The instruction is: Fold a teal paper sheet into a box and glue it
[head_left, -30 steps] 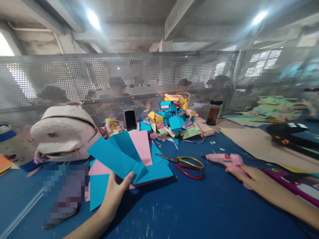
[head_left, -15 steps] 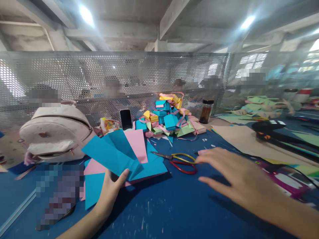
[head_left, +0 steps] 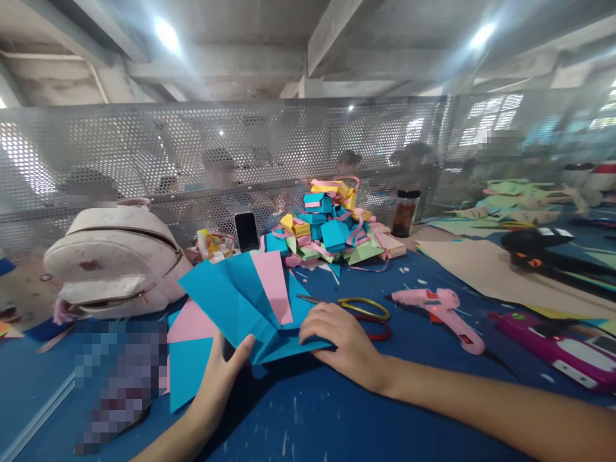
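Observation:
My left hand (head_left: 222,372) is closed on a creased, partly folded blue sheet of paper (head_left: 219,298), its thumb pressed on top near the lower edge. At that paper's right side, my right hand (head_left: 344,346) pinches the corner, fingertips over the top and thumb along the near edge. A pink paper piece (head_left: 273,285) sticks up behind the folds. Beneath lie more sheets, a pink one (head_left: 190,322) and a blue one (head_left: 189,369). Scissors (head_left: 364,309) with a yellow and a red handle lie just beyond my right hand, partly hidden by it.
A pink glue gun (head_left: 445,311) and a purple device (head_left: 553,353) lie to the right. Paper boxes are heaped in a pile (head_left: 332,231) at the back, beside a phone (head_left: 246,231) and a jar (head_left: 405,215). A white backpack (head_left: 110,263) stands left, before a perforated metal screen (head_left: 283,128).
My right hand has moved left, from near the scissors' handles to the blue paper's right corner, and has taken hold of it. The glue gun is now uncovered. My left hand keeps its grip.

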